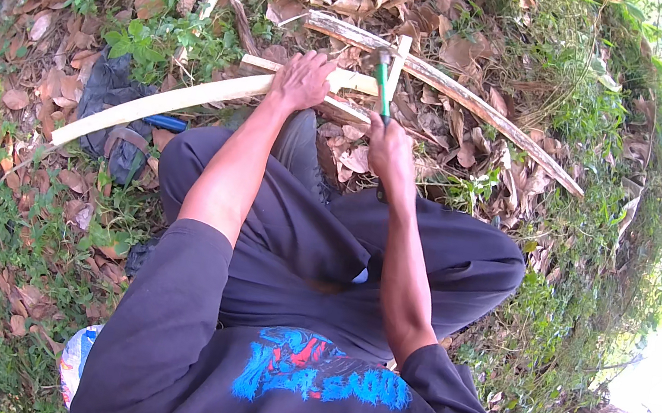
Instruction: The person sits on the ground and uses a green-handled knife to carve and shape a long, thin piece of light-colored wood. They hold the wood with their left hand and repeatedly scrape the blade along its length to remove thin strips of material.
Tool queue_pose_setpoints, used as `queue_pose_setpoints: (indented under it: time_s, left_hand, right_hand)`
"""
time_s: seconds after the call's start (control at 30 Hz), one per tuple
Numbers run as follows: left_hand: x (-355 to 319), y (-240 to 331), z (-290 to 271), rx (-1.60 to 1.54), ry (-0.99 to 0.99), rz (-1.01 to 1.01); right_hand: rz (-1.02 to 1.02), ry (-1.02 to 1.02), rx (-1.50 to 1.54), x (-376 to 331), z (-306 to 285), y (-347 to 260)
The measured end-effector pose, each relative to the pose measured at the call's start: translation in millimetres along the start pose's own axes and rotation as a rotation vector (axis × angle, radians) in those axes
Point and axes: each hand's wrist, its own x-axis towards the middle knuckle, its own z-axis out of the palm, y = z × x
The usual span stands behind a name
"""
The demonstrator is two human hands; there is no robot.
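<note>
The left hand (304, 79) presses down the long pale split wooden strip (165, 102) at upper centre. The right hand (389, 148) has its grip closed on a green-handled tool (383, 84). The tool may slip towards the left fingers, they are near.

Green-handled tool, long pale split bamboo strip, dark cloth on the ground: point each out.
green-handled tool (383, 84), head view, on its green shaft.
long pale split bamboo strip (165, 102), head view, mid-length.
dark cloth (106, 86), head view, on its upper fold.

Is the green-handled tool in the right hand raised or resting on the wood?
Raised: the green-handled tool stands nearly upright in the right hand; head blurred.
</note>
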Motion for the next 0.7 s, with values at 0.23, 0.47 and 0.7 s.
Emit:
queue_pose_setpoints:
  time_s: [0.23,0.47,0.7]
  left_hand:
    - [-7.2,2.9,3.8,-0.051,-0.068,-0.099]
    - [-8.6,1.6,0.3,-0.244,-0.120,-0.150]
    - [2.5,20.6,-13.0,-0.128,-0.203,-0.142]
  right_hand:
    - [0.111,0.109,0.488,-37.3,-33.0,35.8]
    - [0.417,-0.023,0.858,-86.6,-24.9,77.4]
    - [0.368,-0.018,0.946,-82.0,-21.2,78.8]
